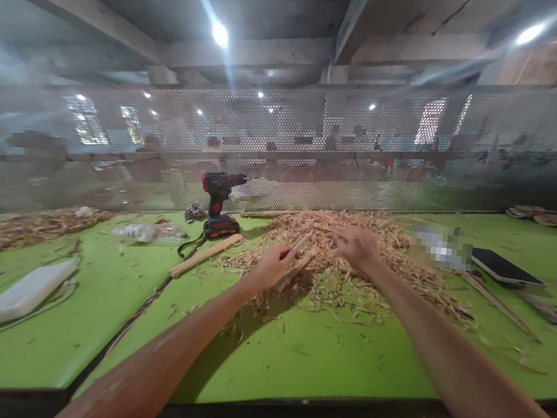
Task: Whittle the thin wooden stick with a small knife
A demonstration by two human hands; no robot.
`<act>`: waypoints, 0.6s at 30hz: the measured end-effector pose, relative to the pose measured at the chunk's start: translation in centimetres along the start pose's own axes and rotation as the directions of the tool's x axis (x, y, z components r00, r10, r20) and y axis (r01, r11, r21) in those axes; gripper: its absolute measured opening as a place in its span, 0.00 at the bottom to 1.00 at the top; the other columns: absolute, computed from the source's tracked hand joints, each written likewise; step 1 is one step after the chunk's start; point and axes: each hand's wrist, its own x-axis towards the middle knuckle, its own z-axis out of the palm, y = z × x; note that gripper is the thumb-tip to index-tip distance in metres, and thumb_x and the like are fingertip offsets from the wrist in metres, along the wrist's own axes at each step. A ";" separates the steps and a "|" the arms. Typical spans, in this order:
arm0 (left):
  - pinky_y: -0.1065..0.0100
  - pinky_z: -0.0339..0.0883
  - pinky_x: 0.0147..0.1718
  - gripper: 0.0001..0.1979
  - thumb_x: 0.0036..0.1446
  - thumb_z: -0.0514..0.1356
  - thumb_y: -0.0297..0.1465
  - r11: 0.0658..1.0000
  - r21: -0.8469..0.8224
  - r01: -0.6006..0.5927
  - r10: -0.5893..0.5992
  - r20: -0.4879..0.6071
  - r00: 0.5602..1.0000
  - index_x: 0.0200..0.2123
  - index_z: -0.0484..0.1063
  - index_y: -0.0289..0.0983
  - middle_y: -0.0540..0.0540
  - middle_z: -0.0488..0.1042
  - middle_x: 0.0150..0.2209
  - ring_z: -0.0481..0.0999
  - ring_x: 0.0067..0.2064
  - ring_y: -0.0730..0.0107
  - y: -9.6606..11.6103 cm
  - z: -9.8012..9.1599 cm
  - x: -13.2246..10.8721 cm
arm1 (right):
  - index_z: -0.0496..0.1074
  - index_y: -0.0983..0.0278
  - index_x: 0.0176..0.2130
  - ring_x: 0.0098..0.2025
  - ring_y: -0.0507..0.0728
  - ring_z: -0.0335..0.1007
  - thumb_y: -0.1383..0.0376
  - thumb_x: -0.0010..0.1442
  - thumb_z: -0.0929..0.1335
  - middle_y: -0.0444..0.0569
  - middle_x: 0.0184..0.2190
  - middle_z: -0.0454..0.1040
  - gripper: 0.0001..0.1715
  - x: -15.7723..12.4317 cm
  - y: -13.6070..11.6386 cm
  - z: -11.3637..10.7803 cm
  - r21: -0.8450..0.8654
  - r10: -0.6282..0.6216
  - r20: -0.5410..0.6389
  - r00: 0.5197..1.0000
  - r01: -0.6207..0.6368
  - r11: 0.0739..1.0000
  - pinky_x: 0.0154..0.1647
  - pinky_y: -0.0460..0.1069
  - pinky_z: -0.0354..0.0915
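Jutting from the left hand (272,267): a pale strip (301,242), thin and wood-like, slanting far and right over the heap of shavings (380,291).
Left grip: narrow, thumb and fingers pinched about the strip's near end.
Right hand (355,244): just right of it and a little farther off, fingers bunched; something thin shows at the fingertips, but it is too blurred for me to name, and I cannot tell how firm the hold is.
Strip's weak point: it looks slender, so I'd expect a hard press or bend to snap it; a slack pinch could let it twist or drop among shavings of much the same colour.
Thumb: were that thin thing sharp, a slip leftward could nick the left hand.
Drill (217,202): upright, far and left; a wide sweep of the left arm might knock it over.
Thick stick (205,256): lying just nearer than the drill.
Phone (508,267): flat on the green tabletop (320,375), to the right, where flying chips could land on it.
Far edge: a perforated screen (287,170).
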 end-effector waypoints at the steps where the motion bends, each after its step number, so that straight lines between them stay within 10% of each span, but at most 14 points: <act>1: 0.67 0.46 0.27 0.20 0.64 0.54 0.43 1.000 -0.016 -0.003 0.003 -0.004 1.000 0.31 0.76 0.35 0.54 0.59 0.21 0.56 0.25 0.71 -0.1 -0.2 0.1 | 0.86 0.54 0.46 0.43 0.64 0.82 0.54 0.69 0.67 0.51 0.46 0.85 0.18 0.2 1.0 -0.6 -0.045 0.081 -0.022 0.997 -0.082 0.996 0.39 0.52 0.73; 5: 0.68 0.48 0.24 0.22 0.66 0.51 0.45 0.995 -0.097 0.010 -0.014 -0.039 0.999 0.35 0.76 0.35 0.54 0.59 0.20 0.56 0.23 0.72 -0.7 -0.9 0.5 | 0.86 0.59 0.48 0.47 0.67 0.82 0.55 0.68 0.68 0.56 0.47 0.84 0.19 1.3 3.2 -2.5 0.046 0.292 -0.171 0.941 -0.288 0.956 0.44 0.55 0.75; 10: 0.69 0.52 0.23 0.21 0.66 0.50 0.43 0.984 -0.176 0.039 -0.044 -0.026 0.999 0.34 0.76 0.35 0.54 0.61 0.19 0.59 0.21 0.73 -0.9 -0.8 0.7 | 0.85 0.61 0.49 0.50 0.65 0.82 0.54 0.68 0.67 0.55 0.49 0.83 0.21 1.7 -1.2 -2.2 0.300 -0.003 -0.066 0.998 0.023 0.954 0.52 0.55 0.75; 18: 0.69 0.51 0.23 0.23 0.69 0.48 0.44 0.983 -0.182 0.018 -0.021 -0.014 1.000 0.36 0.76 0.36 0.56 0.58 0.19 0.56 0.20 0.73 -0.1 -0.1 0.4 | 0.85 0.53 0.49 0.50 0.64 0.83 0.57 0.71 0.66 0.51 0.47 0.84 0.17 -0.1 -6.3 -0.3 0.284 -0.263 0.093 0.960 0.228 0.931 0.51 0.57 0.77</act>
